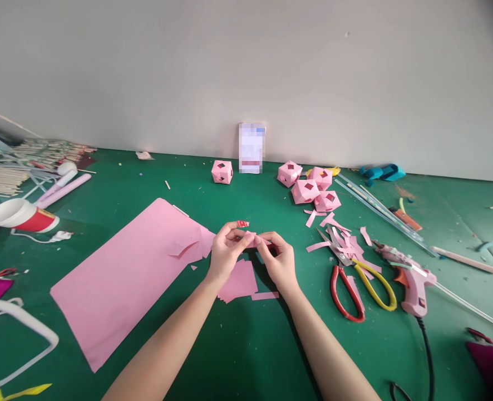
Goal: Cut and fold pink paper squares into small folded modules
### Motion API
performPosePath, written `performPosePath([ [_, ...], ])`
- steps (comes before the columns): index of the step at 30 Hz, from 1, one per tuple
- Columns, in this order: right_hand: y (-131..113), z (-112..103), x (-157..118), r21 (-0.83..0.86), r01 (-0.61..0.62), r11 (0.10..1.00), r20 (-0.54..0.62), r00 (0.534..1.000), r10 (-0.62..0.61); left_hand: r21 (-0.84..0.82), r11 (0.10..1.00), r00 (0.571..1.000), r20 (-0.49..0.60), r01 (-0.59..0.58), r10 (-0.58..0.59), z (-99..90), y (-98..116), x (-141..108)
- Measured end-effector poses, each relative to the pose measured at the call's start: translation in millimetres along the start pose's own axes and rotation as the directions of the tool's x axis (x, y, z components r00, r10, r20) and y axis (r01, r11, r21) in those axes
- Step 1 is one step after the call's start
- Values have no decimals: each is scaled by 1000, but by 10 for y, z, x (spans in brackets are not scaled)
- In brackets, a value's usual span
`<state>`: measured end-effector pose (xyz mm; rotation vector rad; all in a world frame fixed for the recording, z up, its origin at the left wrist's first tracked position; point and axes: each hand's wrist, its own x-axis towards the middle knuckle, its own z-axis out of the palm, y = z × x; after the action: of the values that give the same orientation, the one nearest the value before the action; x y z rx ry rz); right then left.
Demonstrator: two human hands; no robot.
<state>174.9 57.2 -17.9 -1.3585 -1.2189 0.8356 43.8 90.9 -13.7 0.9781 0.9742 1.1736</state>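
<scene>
My left hand (pixel 226 252) and my right hand (pixel 280 259) meet at the middle of the green table, pinching a small pink paper piece (pixel 252 239) between thumbs and fingers. A red-and-white wrap is on one left fingertip. Beneath my hands lie pink paper squares (pixel 238 281) and a narrow pink strip (pixel 265 296). The large pink sheet (pixel 113 284) is to the left, with smaller folded pieces on its right end. Scissors (pixel 343 257) with one red and one yellow handle rest open on the right among pink scraps (pixel 357 245).
Several pink paper polyhedra (pixel 305 191) stand at the back right, one more (pixel 222 172) beside a phone (pixel 251 147) leaning on the wall. A pink glue gun (pixel 413 281) with its cord lies right. On the left are a tipped paper cup (pixel 33 217) and wooden sticks (pixel 4 181).
</scene>
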Motion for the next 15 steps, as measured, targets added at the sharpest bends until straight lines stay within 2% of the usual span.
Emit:
performPosePath([
  [4,-6,2,-11,-15,-3,1000,-16,1000,2,29,999,1000,4,-22,22,6,-5,-27],
  [8,11,11,-24,-52,-37,998,-31,999,35,176,981,993,-65,-83,96,28,-11,-85],
  [11,32,20,-26,-12,-75,997,-63,995,74,266,953,978,-107,-147,181,43,-30,-114],
  [15,40,29,-18,2,-74,997,-62,995,74,336,925,977,-54,-175,204,30,-69,-105],
])
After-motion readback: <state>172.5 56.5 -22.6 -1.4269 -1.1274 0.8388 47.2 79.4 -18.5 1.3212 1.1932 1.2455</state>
